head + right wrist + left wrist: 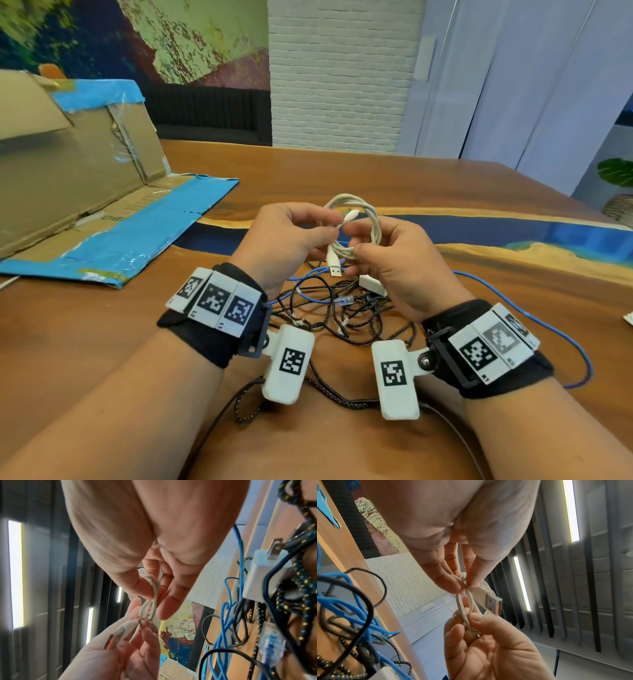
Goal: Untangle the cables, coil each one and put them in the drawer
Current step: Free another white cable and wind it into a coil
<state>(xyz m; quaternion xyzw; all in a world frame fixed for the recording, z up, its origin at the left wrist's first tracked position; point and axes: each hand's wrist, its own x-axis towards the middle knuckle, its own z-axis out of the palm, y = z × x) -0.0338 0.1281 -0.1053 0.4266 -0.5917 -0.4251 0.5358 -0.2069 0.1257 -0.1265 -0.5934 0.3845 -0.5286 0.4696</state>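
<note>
Both hands partly hiding white cable

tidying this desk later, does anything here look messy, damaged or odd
Yes: a knot of blue cable and black braided cables sprawls on the wooden table. The flattened cardboard box has torn blue tape. The white coiled cable in both hands looks neat.

A white cable; a blue cable and a black, yellow-flecked cable on the brown table.
</note>
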